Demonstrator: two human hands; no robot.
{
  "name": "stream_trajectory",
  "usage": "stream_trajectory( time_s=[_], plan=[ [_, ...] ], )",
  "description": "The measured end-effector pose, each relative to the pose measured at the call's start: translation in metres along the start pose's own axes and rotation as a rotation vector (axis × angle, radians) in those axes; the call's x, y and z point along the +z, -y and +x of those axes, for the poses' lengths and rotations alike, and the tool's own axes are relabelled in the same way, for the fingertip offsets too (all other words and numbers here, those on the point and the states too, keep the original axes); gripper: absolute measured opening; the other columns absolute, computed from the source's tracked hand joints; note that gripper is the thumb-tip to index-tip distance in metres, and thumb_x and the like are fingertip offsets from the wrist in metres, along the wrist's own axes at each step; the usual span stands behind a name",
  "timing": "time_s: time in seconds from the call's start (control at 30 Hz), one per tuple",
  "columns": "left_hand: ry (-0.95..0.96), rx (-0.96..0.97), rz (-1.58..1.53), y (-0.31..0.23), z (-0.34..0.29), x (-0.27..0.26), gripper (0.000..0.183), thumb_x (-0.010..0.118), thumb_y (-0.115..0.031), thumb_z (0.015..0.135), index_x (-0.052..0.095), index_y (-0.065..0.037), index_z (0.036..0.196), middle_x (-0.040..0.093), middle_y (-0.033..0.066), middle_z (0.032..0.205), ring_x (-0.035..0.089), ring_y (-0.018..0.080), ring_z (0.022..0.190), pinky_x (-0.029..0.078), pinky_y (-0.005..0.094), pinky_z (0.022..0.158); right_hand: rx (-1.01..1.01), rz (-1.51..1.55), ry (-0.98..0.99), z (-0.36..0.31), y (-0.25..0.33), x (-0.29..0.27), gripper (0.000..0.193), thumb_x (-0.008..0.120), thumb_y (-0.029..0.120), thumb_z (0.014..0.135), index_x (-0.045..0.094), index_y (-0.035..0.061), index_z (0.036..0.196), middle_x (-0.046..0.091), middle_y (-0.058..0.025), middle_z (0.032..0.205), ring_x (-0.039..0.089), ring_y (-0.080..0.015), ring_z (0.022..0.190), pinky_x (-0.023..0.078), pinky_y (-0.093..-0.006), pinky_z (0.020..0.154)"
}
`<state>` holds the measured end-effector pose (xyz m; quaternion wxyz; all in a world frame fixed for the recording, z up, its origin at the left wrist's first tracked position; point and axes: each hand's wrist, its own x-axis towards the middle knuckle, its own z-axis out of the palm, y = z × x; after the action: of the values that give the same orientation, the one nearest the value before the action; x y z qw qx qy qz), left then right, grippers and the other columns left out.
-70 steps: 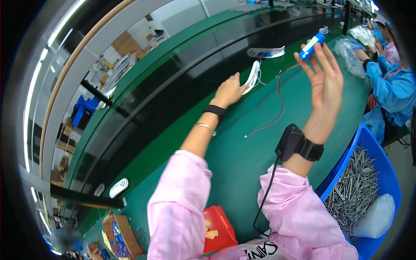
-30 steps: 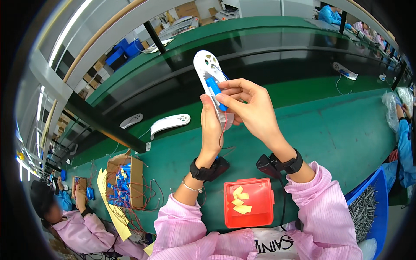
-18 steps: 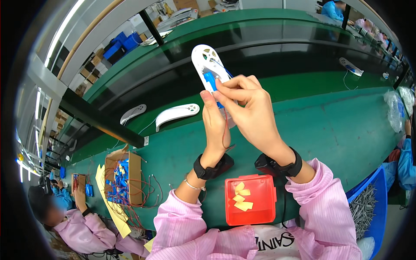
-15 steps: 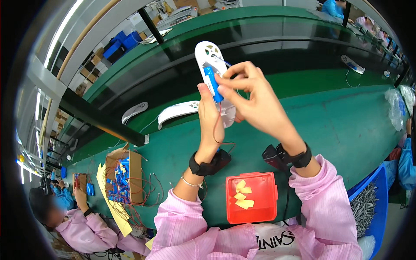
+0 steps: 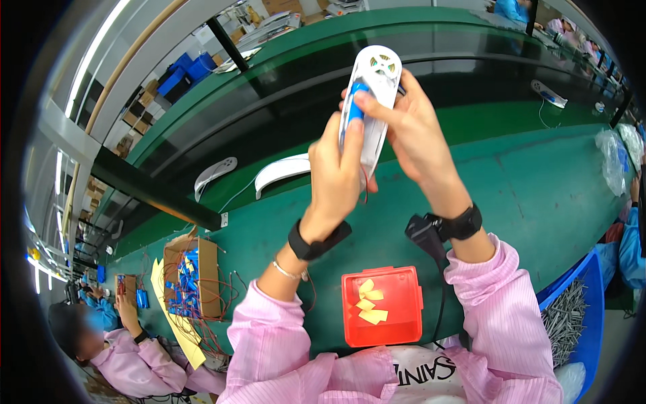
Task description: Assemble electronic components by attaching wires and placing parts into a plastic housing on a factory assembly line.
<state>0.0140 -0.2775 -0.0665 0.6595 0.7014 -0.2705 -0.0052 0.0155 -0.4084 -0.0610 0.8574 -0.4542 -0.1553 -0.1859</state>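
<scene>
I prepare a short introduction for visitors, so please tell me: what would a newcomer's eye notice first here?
Probably the white shell, held up by the left hand and right hand at upper middle, with a bright blue cylinder against it. Next, perhaps, the red box with yellow pieces, low in the middle, and the blue bin of grey metal pieces at lower right.

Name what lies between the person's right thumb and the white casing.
In the head view, a partly covered blue cylinder lies between the right thumb and white casing.

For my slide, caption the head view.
Left hand and right hand hold a blue cylinder against an open white casing beyond a red box.
</scene>
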Motion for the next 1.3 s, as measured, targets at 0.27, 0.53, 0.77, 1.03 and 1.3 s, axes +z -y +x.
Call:
stream_trajectory(
  time_s=[0.27, 0.53, 0.77, 1.03, 1.3],
  plan=[
    [-0.173, -0.468, -0.339, 0.163, 0.146, -0.030, 0.049, 0.040, -0.044, 0.101, 0.053, 0.004, 0.106, 0.065, 0.0186, 0.091, 0.068, 0.0311, 0.077, 0.057, 0.0422, 0.069, 0.053, -0.380, 0.017, 0.016, 0.059, -0.054, 0.071, 0.065, 0.036, 0.093, 0.037, -0.0063, 0.143, 0.064, -0.0171, 0.121, 0.061, -0.0231, 0.113, 0.047, -0.0355, 0.098],
    [0.479, -0.360, 0.285, 0.103, 0.075, -0.039, 0.054, 0.051, -0.042, 0.099, 0.053, -0.002, 0.134, 0.060, 0.0140, 0.129, 0.058, 0.0245, 0.117, 0.043, 0.0337, 0.098, 0.031, -0.429, 0.066, 0.011, 0.076, -0.074, 0.039, 0.060, 0.030, 0.097, 0.061, 0.0033, 0.125, 0.069, -0.0118, 0.110, 0.065, -0.0179, 0.102, 0.051, -0.0305, 0.092],
    [0.648, -0.244, 1.063, 0.058, -0.086, -0.111, 0.033, 0.074, -0.025, 0.081, 0.060, -0.002, 0.100, 0.067, 0.0169, 0.089, 0.064, 0.0347, 0.082, 0.050, 0.0403, 0.072, 0.070, -0.623, 0.165, 0.009, 0.064, -0.049, 0.037, 0.053, 0.028, 0.100, 0.061, 0.0031, 0.126, 0.068, -0.0101, 0.110, 0.064, -0.0158, 0.099, 0.050, -0.0291, 0.092],
    [-0.182, 0.060, 0.495, 0.017, -0.050, -0.060, 0.025, 0.072, -0.010, 0.086, 0.057, 0.002, 0.102, 0.069, 0.0137, 0.090, 0.068, 0.0184, 0.081, 0.056, 0.0306, 0.068, 0.287, -0.666, 0.490, 0.001, 0.021, -0.027, 0.043, 0.074, 0.022, 0.085, 0.065, -0.0018, 0.120, 0.070, -0.0096, 0.104, 0.065, -0.0127, 0.093, 0.050, -0.0261, 0.084],
    [-0.368, 0.453, 0.301, -0.002, -0.019, -0.012, 0.025, 0.068, -0.001, 0.088, 0.054, 0.004, 0.108, 0.064, 0.0109, 0.101, 0.067, 0.0178, 0.089, 0.060, 0.0297, 0.073, 0.249, -0.386, 0.390, -0.007, 0.028, -0.002, 0.033, 0.069, 0.017, 0.090, 0.065, 0.0004, 0.118, 0.069, -0.0064, 0.101, 0.063, -0.0110, 0.094, 0.050, -0.0272, 0.083]
  ],
)
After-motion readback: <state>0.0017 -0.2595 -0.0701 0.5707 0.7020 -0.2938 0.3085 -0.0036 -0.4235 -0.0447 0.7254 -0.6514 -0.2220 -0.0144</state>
